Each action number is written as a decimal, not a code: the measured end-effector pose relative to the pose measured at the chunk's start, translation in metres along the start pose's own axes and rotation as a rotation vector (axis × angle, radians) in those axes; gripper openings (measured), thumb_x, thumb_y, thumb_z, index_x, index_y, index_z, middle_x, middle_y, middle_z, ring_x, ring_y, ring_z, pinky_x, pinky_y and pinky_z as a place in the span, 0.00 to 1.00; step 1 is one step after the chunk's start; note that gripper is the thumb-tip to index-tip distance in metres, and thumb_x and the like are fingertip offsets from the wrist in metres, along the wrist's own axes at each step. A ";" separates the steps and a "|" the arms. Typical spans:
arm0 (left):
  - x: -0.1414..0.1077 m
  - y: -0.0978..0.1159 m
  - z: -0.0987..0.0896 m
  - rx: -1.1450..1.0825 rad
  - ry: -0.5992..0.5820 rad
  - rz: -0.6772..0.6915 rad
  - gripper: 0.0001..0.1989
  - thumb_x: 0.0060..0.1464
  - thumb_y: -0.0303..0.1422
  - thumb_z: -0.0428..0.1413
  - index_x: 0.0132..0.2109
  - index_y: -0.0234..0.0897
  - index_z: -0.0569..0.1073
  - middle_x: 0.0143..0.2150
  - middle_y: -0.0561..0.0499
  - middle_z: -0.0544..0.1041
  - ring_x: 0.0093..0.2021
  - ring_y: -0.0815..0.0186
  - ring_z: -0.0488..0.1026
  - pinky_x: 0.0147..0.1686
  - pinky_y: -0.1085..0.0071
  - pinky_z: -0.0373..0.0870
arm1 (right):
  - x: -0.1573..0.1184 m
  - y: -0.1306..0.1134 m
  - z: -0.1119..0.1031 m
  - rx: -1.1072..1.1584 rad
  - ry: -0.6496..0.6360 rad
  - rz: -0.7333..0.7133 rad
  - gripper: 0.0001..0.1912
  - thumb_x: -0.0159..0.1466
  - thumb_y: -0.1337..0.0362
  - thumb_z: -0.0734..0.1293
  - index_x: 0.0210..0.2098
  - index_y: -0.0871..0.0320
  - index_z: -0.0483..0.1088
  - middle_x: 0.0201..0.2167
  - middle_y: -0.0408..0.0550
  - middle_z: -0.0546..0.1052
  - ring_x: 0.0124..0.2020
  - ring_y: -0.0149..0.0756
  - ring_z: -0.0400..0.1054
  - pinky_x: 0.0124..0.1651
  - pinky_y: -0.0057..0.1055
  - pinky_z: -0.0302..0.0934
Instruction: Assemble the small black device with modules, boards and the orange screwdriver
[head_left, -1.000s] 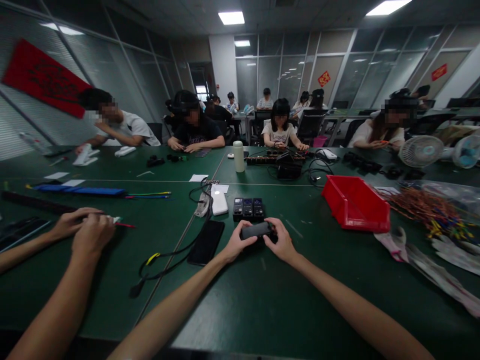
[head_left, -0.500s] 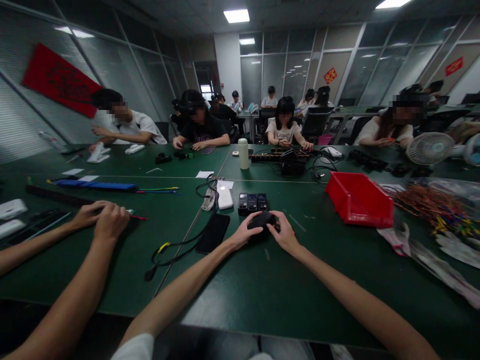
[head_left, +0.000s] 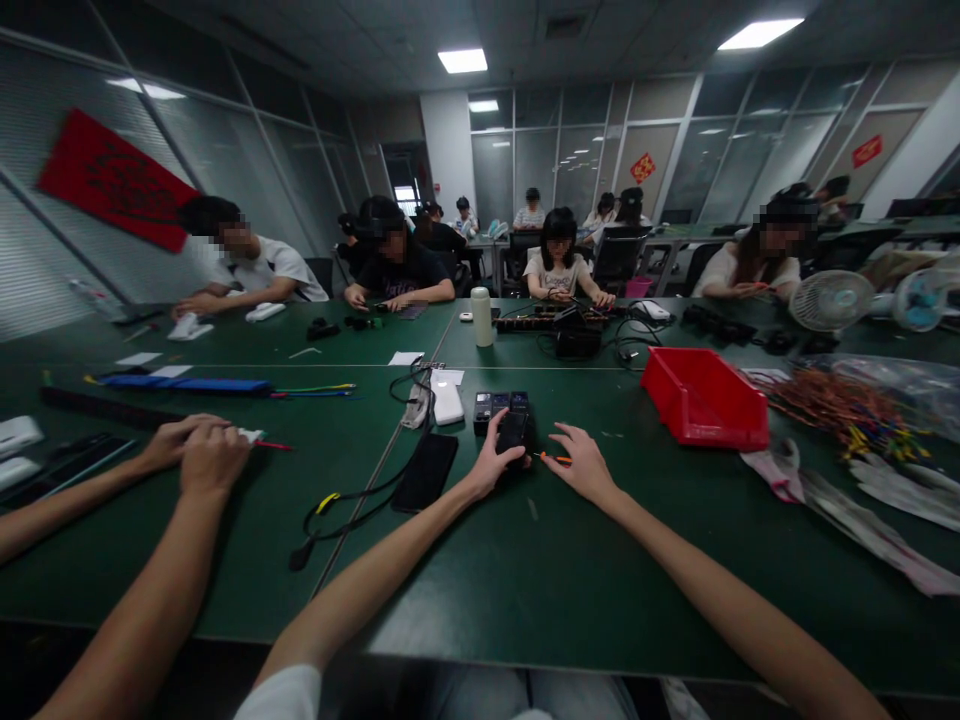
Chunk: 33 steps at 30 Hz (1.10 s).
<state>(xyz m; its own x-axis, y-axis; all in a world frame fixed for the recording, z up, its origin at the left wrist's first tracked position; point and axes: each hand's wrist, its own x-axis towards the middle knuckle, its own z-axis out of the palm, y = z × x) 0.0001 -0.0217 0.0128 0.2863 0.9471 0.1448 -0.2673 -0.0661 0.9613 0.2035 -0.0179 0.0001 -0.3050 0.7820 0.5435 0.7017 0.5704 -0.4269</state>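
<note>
My left hand [head_left: 493,458] grips a small black box-like device [head_left: 513,430], thumb on the near side and fingers on the left. Just behind it, small black modules [head_left: 482,403] stand in a row on the green table [head_left: 465,560]. To the right, my right hand [head_left: 583,462] is apart from the device, its fingers curved around a thin orange-handled tool [head_left: 556,459] whose tip points left toward the device. A black phone [head_left: 426,474] lies left of my left hand.
A red bin [head_left: 705,400] and copper wires [head_left: 832,405] are at the right, with gloves [head_left: 862,520] nearer. A co-worker's hands [head_left: 202,450] work at left by blue-wrapped cables [head_left: 187,385]. A pale bottle [head_left: 481,318], white device [head_left: 448,400] and black cable [head_left: 360,515] are around the middle.
My right hand has come away from the black device to the right, and the orange tool now shows in it. The device is turned more upright in my left hand. The view has tilted up slightly.
</note>
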 end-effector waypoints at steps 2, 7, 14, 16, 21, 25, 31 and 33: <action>0.003 -0.001 0.001 0.013 0.058 0.017 0.41 0.47 0.35 0.57 0.62 0.48 0.41 0.41 0.49 0.68 0.28 0.69 0.72 0.34 0.62 0.72 | -0.001 0.013 -0.003 -0.022 -0.064 -0.011 0.16 0.56 0.57 0.67 0.41 0.57 0.71 0.51 0.55 0.67 0.54 0.48 0.58 0.51 0.49 0.57; 0.009 -0.007 0.000 0.066 0.181 0.021 0.36 0.48 0.37 0.55 0.59 0.46 0.44 0.40 0.49 0.67 0.26 0.71 0.71 0.30 0.66 0.72 | 0.000 0.027 -0.003 0.082 -0.147 0.030 0.10 0.59 0.58 0.64 0.34 0.59 0.71 0.36 0.51 0.73 0.40 0.39 0.66 0.43 0.40 0.61; 0.013 -0.014 -0.005 0.143 0.226 0.062 0.35 0.48 0.36 0.56 0.59 0.45 0.46 0.41 0.49 0.67 0.30 0.69 0.71 0.34 0.64 0.72 | 0.007 0.030 -0.003 0.386 -0.083 0.212 0.13 0.61 0.56 0.62 0.37 0.59 0.69 0.32 0.47 0.73 0.33 0.35 0.67 0.37 0.33 0.62; 0.014 -0.015 -0.005 0.159 0.243 0.079 0.34 0.48 0.36 0.56 0.59 0.46 0.47 0.42 0.48 0.66 0.31 0.68 0.71 0.34 0.64 0.72 | 0.009 0.033 -0.003 0.494 -0.054 0.293 0.15 0.60 0.54 0.62 0.37 0.59 0.69 0.29 0.47 0.72 0.29 0.34 0.67 0.32 0.31 0.63; 0.017 -0.015 -0.005 0.213 0.262 0.079 0.34 0.48 0.36 0.56 0.59 0.45 0.49 0.43 0.48 0.66 0.30 0.69 0.70 0.35 0.65 0.72 | 0.010 0.041 -0.003 0.676 -0.001 0.436 0.18 0.57 0.51 0.64 0.35 0.61 0.69 0.24 0.46 0.70 0.24 0.31 0.64 0.26 0.28 0.60; 0.018 -0.015 -0.005 0.254 0.294 0.108 0.36 0.45 0.36 0.59 0.58 0.46 0.50 0.44 0.49 0.65 0.31 0.70 0.69 0.37 0.66 0.71 | 0.011 0.039 -0.007 0.679 -0.070 0.418 0.16 0.56 0.52 0.65 0.31 0.61 0.70 0.21 0.44 0.69 0.22 0.30 0.62 0.26 0.27 0.58; 0.019 -0.016 -0.005 0.308 0.293 0.108 0.33 0.47 0.36 0.57 0.57 0.44 0.51 0.43 0.49 0.65 0.34 0.69 0.68 0.41 0.65 0.68 | 0.013 0.032 -0.013 0.659 -0.167 0.384 0.15 0.56 0.53 0.65 0.29 0.61 0.70 0.19 0.42 0.68 0.21 0.29 0.61 0.26 0.27 0.57; 0.019 -0.017 -0.006 0.329 0.296 0.114 0.33 0.47 0.36 0.57 0.57 0.44 0.52 0.43 0.50 0.65 0.37 0.68 0.68 0.43 0.65 0.66 | 0.014 0.030 -0.015 0.657 -0.184 0.375 0.15 0.57 0.53 0.65 0.29 0.61 0.70 0.19 0.42 0.68 0.21 0.29 0.61 0.26 0.27 0.56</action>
<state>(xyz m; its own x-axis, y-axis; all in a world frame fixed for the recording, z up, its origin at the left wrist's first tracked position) 0.0046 -0.0009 -0.0017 -0.0156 0.9739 0.2266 0.0386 -0.2259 0.9734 0.2301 0.0067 0.0053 -0.2653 0.9483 0.1741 0.2711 0.2467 -0.9304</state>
